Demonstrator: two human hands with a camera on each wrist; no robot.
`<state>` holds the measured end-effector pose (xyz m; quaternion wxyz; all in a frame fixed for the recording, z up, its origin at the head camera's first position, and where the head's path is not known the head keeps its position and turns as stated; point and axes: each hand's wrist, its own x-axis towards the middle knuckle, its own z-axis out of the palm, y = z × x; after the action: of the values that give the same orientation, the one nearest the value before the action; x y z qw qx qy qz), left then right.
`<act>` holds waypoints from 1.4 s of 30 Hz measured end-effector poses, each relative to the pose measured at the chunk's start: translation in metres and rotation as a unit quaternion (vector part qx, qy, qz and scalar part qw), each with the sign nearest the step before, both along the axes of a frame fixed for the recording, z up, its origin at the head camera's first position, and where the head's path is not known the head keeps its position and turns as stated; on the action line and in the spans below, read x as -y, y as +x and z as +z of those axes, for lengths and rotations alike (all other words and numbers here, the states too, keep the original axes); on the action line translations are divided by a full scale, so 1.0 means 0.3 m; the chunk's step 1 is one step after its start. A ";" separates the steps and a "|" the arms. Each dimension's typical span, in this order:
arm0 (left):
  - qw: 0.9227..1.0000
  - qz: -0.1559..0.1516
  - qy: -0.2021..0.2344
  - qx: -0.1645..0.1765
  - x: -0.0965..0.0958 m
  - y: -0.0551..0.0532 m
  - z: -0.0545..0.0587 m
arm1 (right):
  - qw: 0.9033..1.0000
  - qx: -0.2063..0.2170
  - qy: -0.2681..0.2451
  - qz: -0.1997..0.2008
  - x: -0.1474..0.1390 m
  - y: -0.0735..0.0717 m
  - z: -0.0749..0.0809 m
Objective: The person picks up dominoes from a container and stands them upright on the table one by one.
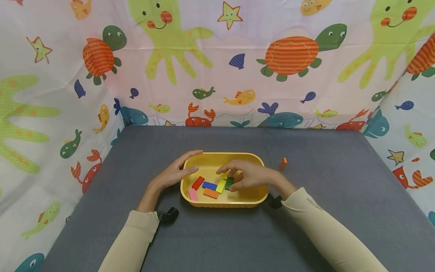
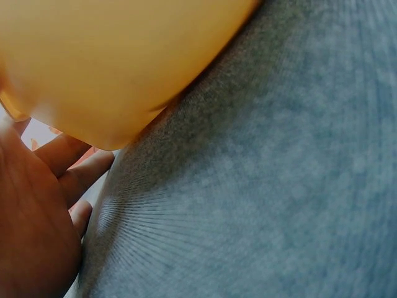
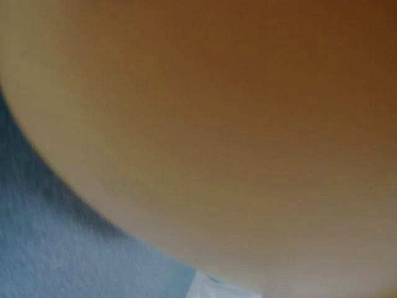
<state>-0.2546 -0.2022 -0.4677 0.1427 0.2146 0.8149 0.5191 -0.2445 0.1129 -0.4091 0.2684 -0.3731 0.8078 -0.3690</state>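
My left hand holds the left end of a yellow plastic tub, its thumb over the rim and its fingers along the outside. In the left wrist view those fingers lie against the tub's wall. Inside the tub my right hand hovers over the blocks, index finger and thumb spread apart. Between them show a green block and a yellow block. Beside these lie another yellow block, a blue block, a red block, an orange block and a pink block.
One orange block stands on the grey tabletop, right of the tub. A printed sea-animal curtain encloses the back and both sides. The tub's wall fills most of the right wrist view.
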 end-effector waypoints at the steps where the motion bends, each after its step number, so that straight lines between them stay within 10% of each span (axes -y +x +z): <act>1: 1.000 0.000 0.000 -0.001 0.000 0.001 0.001 | 1.000 0.011 -0.010 0.002 0.002 0.002 -0.003; 10: 1.000 -0.001 -0.002 -0.003 0.002 0.001 -0.001 | 0.998 0.043 -0.035 -0.020 -0.008 0.015 0.022; 22: 1.000 0.006 -0.007 0.004 -0.003 0.008 0.019 | 0.995 -0.081 -0.006 -0.055 -0.065 -0.027 0.187; 42: 1.000 0.009 0.001 0.010 -0.002 0.008 0.008 | 0.991 -0.037 0.125 -0.005 0.085 -0.124 0.062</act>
<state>-0.2522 -0.2017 -0.4652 0.1459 0.2027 0.8147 0.5234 -0.2816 0.0874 -0.3905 0.2814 -0.3462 0.8586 -0.2523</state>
